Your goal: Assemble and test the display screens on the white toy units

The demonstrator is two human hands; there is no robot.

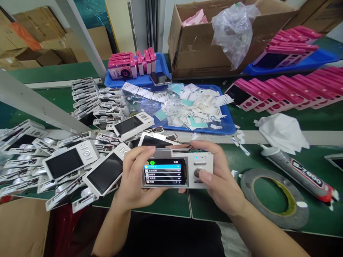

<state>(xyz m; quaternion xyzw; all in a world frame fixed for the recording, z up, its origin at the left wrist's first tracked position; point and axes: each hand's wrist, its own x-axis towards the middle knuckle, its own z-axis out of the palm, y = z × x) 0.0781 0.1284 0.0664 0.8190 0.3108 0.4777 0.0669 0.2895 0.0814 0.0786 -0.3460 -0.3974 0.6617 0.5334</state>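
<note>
Both hands hold a white digital camera (193, 165) level above the bench's front edge, its back facing me. The lit screen shows a menu list with a blue highlighted row and tick marks, and a small blue light glows above the buttons. My left hand (135, 178) is closed round the screen end, thumb along the top edge. My right hand (221, 178) grips the other end, its thumb resting on the round button pad. Just left of the hands lies another white camera (105, 171), its screen dark. The front of the held camera is hidden.
Several white camera bodies (64, 164) are heaped at left. A blue tray (229, 123) bears peeled film and paper scraps. Pink cameras (281, 92) stand in rows at right, near a glue tube (297, 175) and a tape roll (246, 189). Behind is a cardboard box (198, 50).
</note>
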